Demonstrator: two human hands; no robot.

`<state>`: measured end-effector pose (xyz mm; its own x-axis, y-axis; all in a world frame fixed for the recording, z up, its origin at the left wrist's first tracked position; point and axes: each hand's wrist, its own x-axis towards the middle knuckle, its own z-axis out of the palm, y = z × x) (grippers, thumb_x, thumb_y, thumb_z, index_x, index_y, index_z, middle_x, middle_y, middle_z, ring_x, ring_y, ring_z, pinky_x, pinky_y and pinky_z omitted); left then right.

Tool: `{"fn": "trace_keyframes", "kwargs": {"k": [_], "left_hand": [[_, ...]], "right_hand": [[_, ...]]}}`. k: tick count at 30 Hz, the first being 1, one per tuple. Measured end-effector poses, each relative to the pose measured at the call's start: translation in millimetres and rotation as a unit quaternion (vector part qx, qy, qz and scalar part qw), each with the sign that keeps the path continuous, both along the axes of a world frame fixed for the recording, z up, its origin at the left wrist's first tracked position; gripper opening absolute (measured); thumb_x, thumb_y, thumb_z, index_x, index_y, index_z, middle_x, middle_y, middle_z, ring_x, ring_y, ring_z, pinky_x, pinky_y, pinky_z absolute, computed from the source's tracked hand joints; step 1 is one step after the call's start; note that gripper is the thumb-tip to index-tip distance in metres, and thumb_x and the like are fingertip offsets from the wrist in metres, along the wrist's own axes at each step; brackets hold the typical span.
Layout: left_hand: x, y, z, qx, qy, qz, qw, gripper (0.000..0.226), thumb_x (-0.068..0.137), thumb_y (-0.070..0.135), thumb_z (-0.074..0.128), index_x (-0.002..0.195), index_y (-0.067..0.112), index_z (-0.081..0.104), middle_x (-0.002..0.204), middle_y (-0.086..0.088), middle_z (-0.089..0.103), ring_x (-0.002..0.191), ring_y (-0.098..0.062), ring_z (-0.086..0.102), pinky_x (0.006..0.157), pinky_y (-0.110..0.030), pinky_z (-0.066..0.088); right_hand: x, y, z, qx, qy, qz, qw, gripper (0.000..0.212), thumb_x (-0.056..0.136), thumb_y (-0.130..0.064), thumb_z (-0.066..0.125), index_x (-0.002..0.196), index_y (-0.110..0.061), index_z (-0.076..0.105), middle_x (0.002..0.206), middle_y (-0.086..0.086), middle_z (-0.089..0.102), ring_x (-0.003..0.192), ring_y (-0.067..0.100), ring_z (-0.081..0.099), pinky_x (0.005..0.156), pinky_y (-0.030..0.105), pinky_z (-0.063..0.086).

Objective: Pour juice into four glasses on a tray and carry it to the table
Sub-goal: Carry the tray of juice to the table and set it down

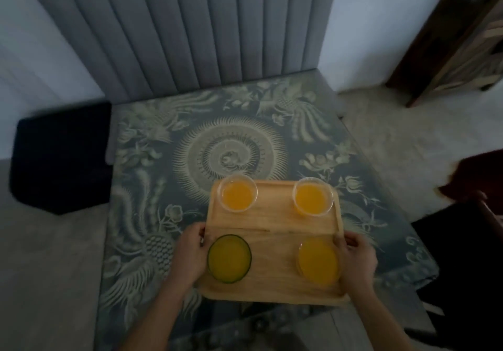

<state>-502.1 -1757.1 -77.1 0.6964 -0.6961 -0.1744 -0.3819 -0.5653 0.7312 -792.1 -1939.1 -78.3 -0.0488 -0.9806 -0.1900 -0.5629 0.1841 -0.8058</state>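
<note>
Wooden tray (pixel 272 222) above a patterned grey bedspread (pixel 168 160).

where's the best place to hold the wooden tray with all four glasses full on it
Take the wooden tray by its two short side rims, one grip from each side, near the middle, as the left hand and right hand do now. A juice glass stands at each corner, so level, balanced side grips likely keep them steady.

A wooden tray (pixel 275 222) carries four juice-filled glasses, one at each corner, the near-left one (pixel 229 258) dark-rimmed.
</note>
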Motion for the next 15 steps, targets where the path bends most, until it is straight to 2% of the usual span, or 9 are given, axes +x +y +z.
{"fn": "trace_keyframes", "kwargs": {"k": [3,8,12,15], "left_hand": [[-4.4,-2.3,-12.4,0.014,0.001,0.043,0.999,0.006,0.097,0.022,0.064,0.102,0.022,0.066,0.098,0.007,0.066,0.089,-0.01,0.063,0.081,-0.041,0.056],[-7.3,-6.3,-32.6,0.017,-0.004,0.106,0.994,0.007,0.096,0.019,0.064,0.102,0.021,0.067,0.094,0.01,0.066,0.086,-0.008,0.063,0.077,-0.042,0.058],[-6.2,-7.6,-50.1,0.025,0.001,0.135,0.99,0.009,0.096,0.015,0.064,0.104,0.02,0.067,0.094,0.009,0.065,0.087,-0.01,0.063,0.078,-0.043,0.057],[1.8,-8.3,-64.0,0.028,0.007,0.153,0.988,0.01,0.098,0.02,0.062,0.106,0.02,0.068,0.094,0.007,0.067,0.087,-0.011,0.064,0.078,-0.044,0.058]], "right_hand": [[13.2,-30.0,-10.7,0.006,-0.004,0.047,0.999,0.007,0.096,-0.024,0.068,0.099,-0.018,0.068,0.088,-0.005,0.066,0.087,0.021,0.064,0.08,0.042,0.053],[39.4,-65.9,-37.1,0.019,0.013,0.106,0.994,0.013,0.097,-0.023,0.067,0.102,-0.011,0.069,0.092,0.003,0.069,0.086,0.023,0.064,0.076,0.037,0.049],[57.2,-77.3,-57.2,0.033,0.021,0.133,0.99,0.013,0.097,-0.022,0.066,0.103,-0.011,0.069,0.093,0.002,0.068,0.087,0.021,0.065,0.074,0.036,0.049],[71.2,-83.2,-69.3,0.041,0.021,0.142,0.989,0.011,0.097,-0.02,0.066,0.101,-0.011,0.07,0.09,0.0,0.068,0.086,0.021,0.065,0.074,0.036,0.049]]}}
